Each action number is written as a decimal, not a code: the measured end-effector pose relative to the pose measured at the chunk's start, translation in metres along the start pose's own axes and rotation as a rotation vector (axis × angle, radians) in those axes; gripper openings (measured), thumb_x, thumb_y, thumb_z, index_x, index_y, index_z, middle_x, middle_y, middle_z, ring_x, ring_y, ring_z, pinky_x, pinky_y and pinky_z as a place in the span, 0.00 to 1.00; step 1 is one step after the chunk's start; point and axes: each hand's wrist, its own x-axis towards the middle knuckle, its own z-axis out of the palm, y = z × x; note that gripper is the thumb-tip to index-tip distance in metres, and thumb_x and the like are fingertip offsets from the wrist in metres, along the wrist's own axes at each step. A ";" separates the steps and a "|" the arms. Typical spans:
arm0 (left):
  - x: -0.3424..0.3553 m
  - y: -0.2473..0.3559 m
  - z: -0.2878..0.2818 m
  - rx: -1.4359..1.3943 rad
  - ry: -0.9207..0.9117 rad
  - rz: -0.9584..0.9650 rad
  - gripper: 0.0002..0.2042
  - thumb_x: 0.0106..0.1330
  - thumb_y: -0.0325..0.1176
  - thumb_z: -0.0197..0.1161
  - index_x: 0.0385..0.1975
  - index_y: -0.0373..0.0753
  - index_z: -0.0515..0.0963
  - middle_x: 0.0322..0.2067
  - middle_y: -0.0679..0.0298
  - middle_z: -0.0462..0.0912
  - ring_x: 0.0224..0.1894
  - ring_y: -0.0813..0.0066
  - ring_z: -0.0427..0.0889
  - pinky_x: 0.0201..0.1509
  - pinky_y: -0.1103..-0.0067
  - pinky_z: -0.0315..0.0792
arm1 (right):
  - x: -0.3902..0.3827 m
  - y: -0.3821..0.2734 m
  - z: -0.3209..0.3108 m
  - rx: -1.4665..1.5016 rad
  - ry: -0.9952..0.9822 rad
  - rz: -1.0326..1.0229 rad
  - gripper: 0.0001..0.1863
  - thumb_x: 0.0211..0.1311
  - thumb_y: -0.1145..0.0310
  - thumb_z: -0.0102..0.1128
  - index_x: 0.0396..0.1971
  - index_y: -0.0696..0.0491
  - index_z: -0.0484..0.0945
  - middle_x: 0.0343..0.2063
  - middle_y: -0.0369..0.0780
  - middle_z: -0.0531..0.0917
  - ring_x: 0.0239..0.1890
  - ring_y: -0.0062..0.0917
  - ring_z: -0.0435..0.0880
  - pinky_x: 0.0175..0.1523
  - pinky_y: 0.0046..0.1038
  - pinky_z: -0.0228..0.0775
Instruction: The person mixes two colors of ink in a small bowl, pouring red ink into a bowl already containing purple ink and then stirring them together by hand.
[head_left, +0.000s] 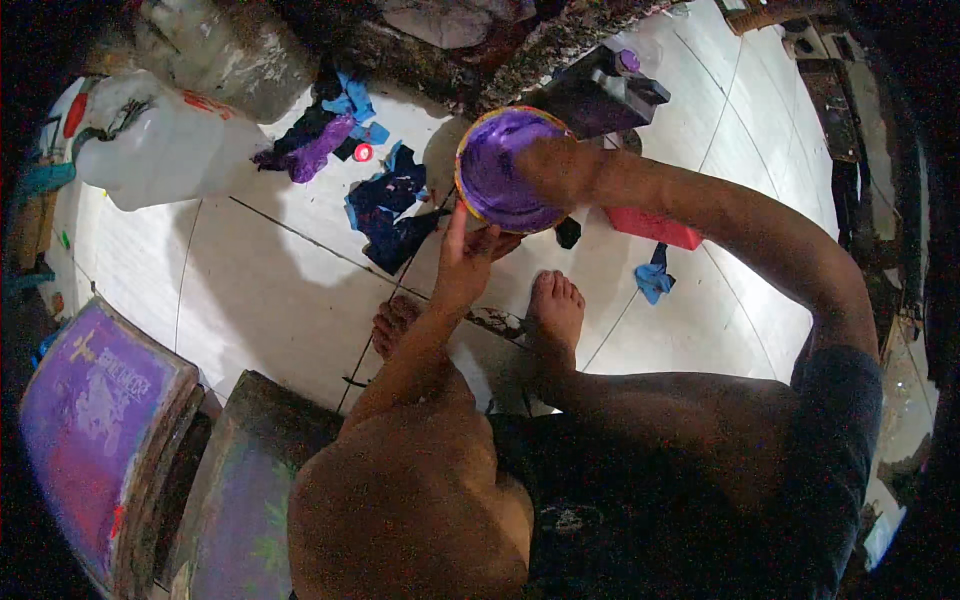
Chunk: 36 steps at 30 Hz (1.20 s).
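A round tub (487, 170) with a yellow-orange rim is tilted toward me above the tiled floor, its inside coated with purple paint. My left hand (472, 248) grips its lower near edge, with the thumb up against the outer side. Reaching in from the right, my right hand (552, 172) is down inside the tub. Its fingers are hidden in shadow and paint, so whether they hold anything does not show.
Cloth scraps (390, 205) in dark and light blue lie left of the tub. A black jerrycan (605, 92) and a red box (655, 228) stand to the right. A whitish plastic container (165, 145) lies at the left. Purple-stained screen frames (95, 400) lean at lower left.
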 end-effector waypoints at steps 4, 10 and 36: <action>0.000 -0.001 0.001 -0.047 -0.015 -0.001 0.34 0.75 0.38 0.58 0.75 0.45 0.46 0.51 0.50 0.81 0.51 0.60 0.85 0.59 0.65 0.79 | -0.011 0.019 -0.032 -0.012 -0.010 0.098 0.14 0.59 0.66 0.61 0.42 0.57 0.82 0.38 0.52 0.87 0.41 0.44 0.88 0.49 0.44 0.80; 0.001 -0.002 0.000 0.062 0.016 0.070 0.34 0.75 0.39 0.58 0.74 0.43 0.46 0.51 0.50 0.80 0.52 0.61 0.84 0.58 0.65 0.80 | -0.014 0.000 -0.011 -0.008 -0.034 0.037 0.14 0.59 0.66 0.60 0.42 0.57 0.82 0.39 0.52 0.86 0.42 0.44 0.87 0.50 0.45 0.79; 0.000 0.005 0.002 0.027 0.021 0.037 0.34 0.76 0.33 0.58 0.74 0.39 0.45 0.52 0.46 0.81 0.51 0.59 0.85 0.57 0.65 0.81 | -0.018 -0.003 -0.022 -0.016 -0.080 0.109 0.15 0.60 0.67 0.60 0.44 0.59 0.80 0.40 0.54 0.86 0.46 0.45 0.87 0.54 0.46 0.78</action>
